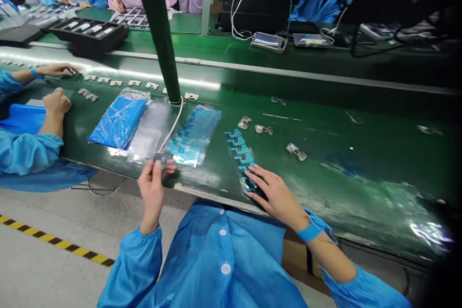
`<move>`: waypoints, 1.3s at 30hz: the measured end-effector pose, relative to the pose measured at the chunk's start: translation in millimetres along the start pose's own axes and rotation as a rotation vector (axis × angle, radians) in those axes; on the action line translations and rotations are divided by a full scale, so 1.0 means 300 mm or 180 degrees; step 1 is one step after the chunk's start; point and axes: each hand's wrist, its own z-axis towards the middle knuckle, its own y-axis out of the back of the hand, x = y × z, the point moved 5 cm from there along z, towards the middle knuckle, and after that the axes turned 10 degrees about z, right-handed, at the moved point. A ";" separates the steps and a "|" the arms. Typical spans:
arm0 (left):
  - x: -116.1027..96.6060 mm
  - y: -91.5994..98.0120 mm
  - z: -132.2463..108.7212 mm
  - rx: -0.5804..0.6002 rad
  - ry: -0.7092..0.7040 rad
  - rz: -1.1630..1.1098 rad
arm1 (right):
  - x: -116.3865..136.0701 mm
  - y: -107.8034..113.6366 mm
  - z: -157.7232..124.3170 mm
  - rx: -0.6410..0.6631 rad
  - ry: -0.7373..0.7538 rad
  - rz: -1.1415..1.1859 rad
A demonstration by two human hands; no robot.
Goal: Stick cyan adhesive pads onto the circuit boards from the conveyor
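My left hand [153,187] is raised just off the near edge of the green belt [325,120], fingers pinched on a small dark metal part [160,159]. My right hand [276,191] lies on the belt with its fingers spread, fingertips resting on the near end of a clear strip of blue stickers [241,151]. Three small metal brackets [264,129] lie loose on the belt beyond the strip.
A sheet of blue stickers [195,134], clear bags and a blue bag [119,120] lie left of a dark green pole [159,29]. A co-worker's hands [56,101] rest on the belt at far left beside a row of brackets. Black trays [90,31] stand behind.
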 end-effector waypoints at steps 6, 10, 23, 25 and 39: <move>0.016 -0.387 -0.035 0.1696 0.0115 0.0402 | 0.010 0.013 0.028 -0.0093 -0.0067 -0.0141; -0.017 -0.565 -0.030 0.1914 0.0104 0.0410 | -0.010 0.049 0.075 0.0240 0.0152 0.0162; 0.133 -1.079 0.073 0.3172 0.0674 -0.0047 | 0.018 0.102 0.084 -0.0321 0.1169 -0.0148; 0.152 -1.097 0.074 0.3291 0.0700 -0.0104 | 0.039 0.171 0.076 -0.0429 0.1550 -0.0132; 0.101 -1.061 0.089 0.3454 0.1648 -0.1012 | -0.309 0.334 0.244 -0.1829 -0.0799 0.1990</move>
